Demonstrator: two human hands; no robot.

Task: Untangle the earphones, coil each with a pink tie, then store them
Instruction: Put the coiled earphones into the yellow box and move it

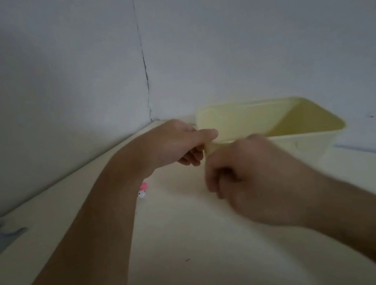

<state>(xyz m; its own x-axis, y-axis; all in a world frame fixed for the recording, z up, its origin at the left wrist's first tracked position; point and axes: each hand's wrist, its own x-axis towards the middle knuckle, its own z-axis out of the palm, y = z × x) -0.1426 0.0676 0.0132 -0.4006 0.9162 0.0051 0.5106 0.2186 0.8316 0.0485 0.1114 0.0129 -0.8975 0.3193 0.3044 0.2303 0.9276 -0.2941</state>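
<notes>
Both hands work at the near-left corner of a pale yellow bin (pixel 301 123) standing at the far right of the table (pixel 202 274): the left hand (pixel 177 144) pinches the rim, thumb over the top and fingers curled beneath, while the right hand (pixel 248 177) sits just in front with fingers curled, though blur hides whether it holds anything. No earphones show anywhere, so I cannot tell whether they lie inside the bin. One small pink tie (pixel 143 190) lies on the table by the left forearm, which suggests coiling is unfinished.
</notes>
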